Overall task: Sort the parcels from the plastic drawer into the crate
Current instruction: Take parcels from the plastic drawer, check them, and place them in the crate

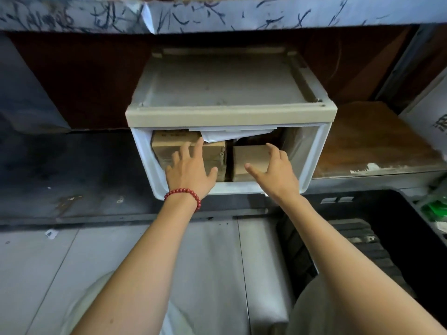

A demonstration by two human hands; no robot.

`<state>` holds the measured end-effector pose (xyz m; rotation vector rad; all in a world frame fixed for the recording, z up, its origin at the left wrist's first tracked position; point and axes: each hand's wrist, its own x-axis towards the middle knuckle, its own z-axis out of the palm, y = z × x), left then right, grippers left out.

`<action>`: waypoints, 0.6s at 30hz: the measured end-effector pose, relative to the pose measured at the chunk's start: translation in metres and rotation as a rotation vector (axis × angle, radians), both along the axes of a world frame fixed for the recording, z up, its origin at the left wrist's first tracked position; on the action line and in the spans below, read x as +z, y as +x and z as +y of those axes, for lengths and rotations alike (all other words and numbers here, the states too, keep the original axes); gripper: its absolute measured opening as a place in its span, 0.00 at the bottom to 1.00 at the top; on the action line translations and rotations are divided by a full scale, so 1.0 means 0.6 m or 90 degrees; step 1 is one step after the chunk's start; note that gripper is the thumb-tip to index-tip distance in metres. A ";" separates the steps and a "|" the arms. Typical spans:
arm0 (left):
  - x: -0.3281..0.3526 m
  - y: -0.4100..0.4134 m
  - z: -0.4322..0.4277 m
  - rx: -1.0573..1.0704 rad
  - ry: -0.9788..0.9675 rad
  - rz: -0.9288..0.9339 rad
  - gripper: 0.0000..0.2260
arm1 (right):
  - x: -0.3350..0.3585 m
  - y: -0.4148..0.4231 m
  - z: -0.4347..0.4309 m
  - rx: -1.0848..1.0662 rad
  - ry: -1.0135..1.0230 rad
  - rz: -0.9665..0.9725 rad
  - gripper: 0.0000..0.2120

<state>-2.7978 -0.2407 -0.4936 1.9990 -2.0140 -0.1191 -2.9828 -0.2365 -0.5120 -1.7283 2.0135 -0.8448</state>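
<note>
Head-level view down along two bare forearms, stretched toward a pale plastic drawer (231, 112) on a dark shelf (72, 165). Front of the drawer open, three parcels inside. On the left, a large brown cardboard parcel (167, 143). Just beside it on the right, a smaller brown cardboard parcel (249, 157). Lying across the top of both, a flat white mailer (225, 136), crumpled along its front edge.

Left hand (191, 169) spread wide with straight fingers, laid over the front of the large parcel, index fingertip up at the edge of the white mailer, gripping nothing. Red bead bracelet (183, 193) around the left wrist.

Right hand (275, 170) also spread wide, thumb out to the left, in front of the smaller parcel, fingertips at its upper right corner. Possibly touching it, hard to tell from this angle. Holding nothing.

Black crate (399, 213) low on the right, below the shelf and beside the right forearm, well apart from the parcels. Grey floor (96, 262) beneath the arms.
</note>
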 end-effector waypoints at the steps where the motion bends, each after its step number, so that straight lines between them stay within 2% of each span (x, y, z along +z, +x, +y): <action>1: -0.002 0.000 -0.002 0.000 -0.008 0.007 0.32 | -0.006 0.002 -0.009 -0.002 0.002 -0.018 0.38; 7: -0.021 -0.003 -0.017 -0.029 -0.049 -0.022 0.34 | -0.024 0.010 -0.065 -0.057 -0.063 -0.256 0.37; 18: -0.029 0.003 -0.033 -0.044 -0.086 0.042 0.32 | -0.019 0.011 -0.103 -0.099 -0.099 -0.448 0.27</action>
